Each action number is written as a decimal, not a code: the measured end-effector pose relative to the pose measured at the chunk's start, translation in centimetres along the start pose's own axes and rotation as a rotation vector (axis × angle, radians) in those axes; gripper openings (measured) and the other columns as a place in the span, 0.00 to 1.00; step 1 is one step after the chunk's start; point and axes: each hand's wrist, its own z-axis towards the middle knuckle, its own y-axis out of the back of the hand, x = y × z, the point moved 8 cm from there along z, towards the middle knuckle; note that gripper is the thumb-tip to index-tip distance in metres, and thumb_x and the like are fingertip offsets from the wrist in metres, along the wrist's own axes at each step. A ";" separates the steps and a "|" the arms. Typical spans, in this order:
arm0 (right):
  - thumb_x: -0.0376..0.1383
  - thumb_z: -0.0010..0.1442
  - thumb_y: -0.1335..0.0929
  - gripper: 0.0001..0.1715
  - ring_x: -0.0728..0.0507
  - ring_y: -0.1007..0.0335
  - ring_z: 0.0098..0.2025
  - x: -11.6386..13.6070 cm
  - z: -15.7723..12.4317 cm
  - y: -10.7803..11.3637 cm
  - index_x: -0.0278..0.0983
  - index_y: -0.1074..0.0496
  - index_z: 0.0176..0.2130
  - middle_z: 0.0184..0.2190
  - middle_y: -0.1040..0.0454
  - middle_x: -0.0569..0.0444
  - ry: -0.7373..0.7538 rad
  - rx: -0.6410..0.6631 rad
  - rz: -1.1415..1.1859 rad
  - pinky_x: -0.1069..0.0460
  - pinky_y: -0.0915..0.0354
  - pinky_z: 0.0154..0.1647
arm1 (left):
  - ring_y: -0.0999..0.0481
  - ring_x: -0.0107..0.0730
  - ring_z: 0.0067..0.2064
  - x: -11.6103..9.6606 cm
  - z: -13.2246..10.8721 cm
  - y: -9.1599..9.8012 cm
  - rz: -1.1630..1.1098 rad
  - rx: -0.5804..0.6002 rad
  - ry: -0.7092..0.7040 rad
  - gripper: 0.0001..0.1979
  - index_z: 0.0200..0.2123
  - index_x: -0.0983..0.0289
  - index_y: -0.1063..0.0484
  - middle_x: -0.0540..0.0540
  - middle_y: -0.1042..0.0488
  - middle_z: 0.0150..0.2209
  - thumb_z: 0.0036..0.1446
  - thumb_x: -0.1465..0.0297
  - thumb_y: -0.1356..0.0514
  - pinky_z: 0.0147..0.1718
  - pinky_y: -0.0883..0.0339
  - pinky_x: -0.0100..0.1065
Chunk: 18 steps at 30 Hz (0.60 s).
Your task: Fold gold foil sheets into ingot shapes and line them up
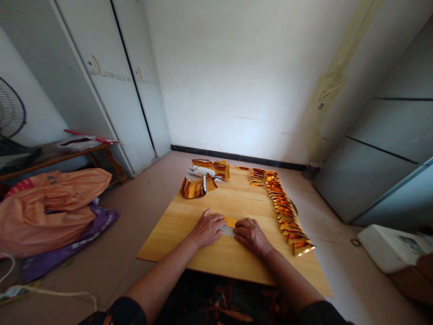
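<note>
Both my hands rest on a small sheet of gold foil paper (230,222) lying on a low wooden table (189,212). My left hand (207,228) presses the sheet's left side with fingers curled over it. My right hand (251,234) presses the right side, fingers bent onto the paper. The sheet's silver underside shows between the hands. A long row of folded gold foil pieces (286,212) runs along the table's right edge. At the table's far end lie curled gold foil sheets (192,186) and a stack of gold paper (221,169).
Orange and purple plastic bags (50,207) lie on the floor at left, beside a low wooden bench (61,155) and a fan (10,113). White wardrobe doors (111,81) stand behind. A white box (389,248) sits at right. Grey panels lean on the right wall.
</note>
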 end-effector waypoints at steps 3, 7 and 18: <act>0.38 0.61 0.34 0.09 0.45 0.36 0.41 -0.2 0.3 -0.1 0.42 0.24 0.36 0.38 0.26 0.52 -0.018 -0.021 0.002 0.50 0.45 0.44 | 0.31 0.34 0.49 -0.2 0.0 0.2 0.029 0.007 -0.007 0.13 0.41 0.54 0.29 0.51 0.28 0.47 0.54 0.75 0.45 0.59 0.58 0.55; 0.39 0.62 0.35 0.11 0.46 0.35 0.40 -0.5 0.5 -0.2 0.42 0.23 0.33 0.36 0.26 0.52 -0.037 -0.057 0.042 0.50 0.45 0.42 | 0.31 0.35 0.45 -1.3 0.2 0.6 0.062 0.010 -0.016 0.09 0.38 0.58 0.27 0.52 0.28 0.42 0.52 0.72 0.42 0.57 0.53 0.52; 0.43 0.56 0.31 0.10 0.45 0.32 0.41 -2.0 0.5 -0.2 0.42 0.23 0.37 0.39 0.25 0.53 -0.037 -0.003 0.227 0.50 0.39 0.44 | 0.34 0.32 0.38 -2.2 0.8 -1.3 0.131 -0.020 0.052 0.11 0.26 0.64 0.30 0.53 0.32 0.31 0.60 0.74 0.48 0.39 0.38 0.32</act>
